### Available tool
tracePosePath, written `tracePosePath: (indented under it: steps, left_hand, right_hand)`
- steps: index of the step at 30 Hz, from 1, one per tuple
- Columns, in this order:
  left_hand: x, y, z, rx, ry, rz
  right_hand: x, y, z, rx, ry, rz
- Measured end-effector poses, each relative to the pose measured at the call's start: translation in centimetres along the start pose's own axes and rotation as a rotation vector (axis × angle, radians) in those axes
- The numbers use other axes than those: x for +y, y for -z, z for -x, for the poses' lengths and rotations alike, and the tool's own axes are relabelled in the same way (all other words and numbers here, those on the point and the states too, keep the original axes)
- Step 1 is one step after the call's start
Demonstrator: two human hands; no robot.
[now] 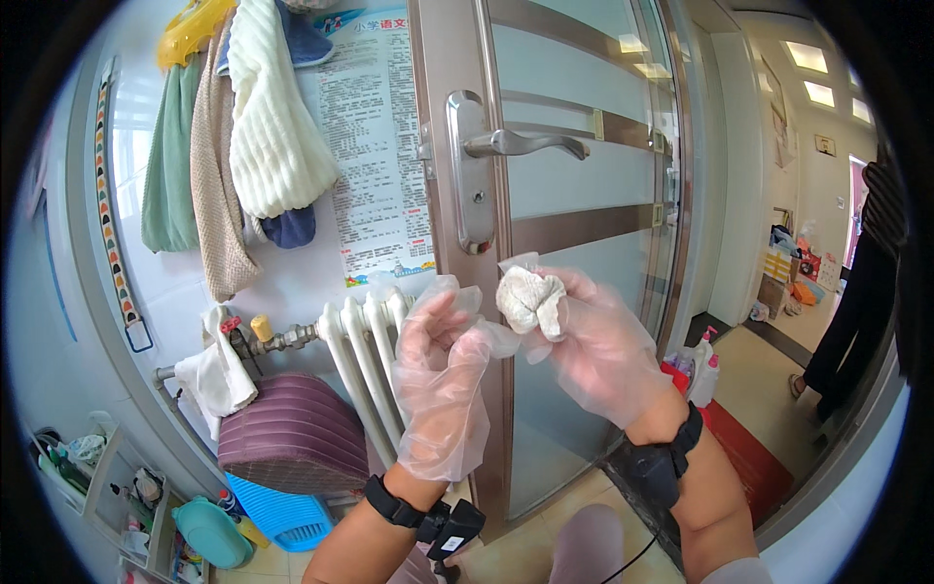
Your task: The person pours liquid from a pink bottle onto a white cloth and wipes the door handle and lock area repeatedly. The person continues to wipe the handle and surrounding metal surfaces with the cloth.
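My right hand (595, 336), in a clear plastic disposable glove, grips a crumpled off-white cloth (531, 303). Beside it my left hand (446, 372) wears the same kind of glove, with fingers curled and apart and nothing visible in them. The left fingertips come close to the cloth; whether they touch it I cannot tell. Both hands are raised before a brown-framed glass door (576, 292). Just above them are the door's metal lever handle (536, 144) and its lock plate (471, 175).
A white radiator (357, 350) and a purple ribbed cushion-like object (292, 438) stand left. Towels (270, 117) hang by a printed poster (376, 146). Low down are a blue plastic washboard (284, 515), a teal basin (211, 533) and a shelf rack (102, 474). A person (854, 314) stands right, near pump bottles (704, 372).
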State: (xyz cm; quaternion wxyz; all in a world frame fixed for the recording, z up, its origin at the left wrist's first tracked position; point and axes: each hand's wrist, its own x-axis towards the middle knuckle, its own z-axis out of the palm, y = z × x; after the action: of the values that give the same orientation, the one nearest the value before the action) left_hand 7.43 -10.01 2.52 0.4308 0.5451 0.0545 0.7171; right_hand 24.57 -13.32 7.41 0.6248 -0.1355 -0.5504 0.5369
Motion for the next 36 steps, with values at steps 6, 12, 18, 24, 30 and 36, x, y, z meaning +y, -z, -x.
tracePosePath:
  steps: [6, 12, 18, 24, 30, 36]
  left_hand:
    - [1.2, 0.2, -1.4, -0.152, -0.254, -0.243]
    - [1.9, -0.6, -1.2, -0.199, 0.090, -0.039]
    - [3.5, -0.1, -2.2, -0.204, 0.145, 0.019]
    - [6.2, 1.9, -10.8, -0.260, -0.222, -0.446]
    - [9.7, -0.6, -18.7, -0.392, -0.977, -1.159]
    - [9.6, -3.3, -19.9, -0.672, -1.016, -1.411]
  right_hand:
    - [0.5, -0.4, 0.0, 0.134, 0.146, 0.374]
    - [1.7, -2.0, 0.5, 0.013, 0.132, 0.209]
    - [0.0, -1.7, 0.9, -0.110, 0.112, 0.350]
    - [-6.4, -0.3, -4.6, 0.200, 0.911, 1.619]
    - [-7.6, 1.5, -11.5, 0.160, 1.037, 1.721]
    - [-6.9, 1.0, -12.6, 0.232, 0.973, 1.681]
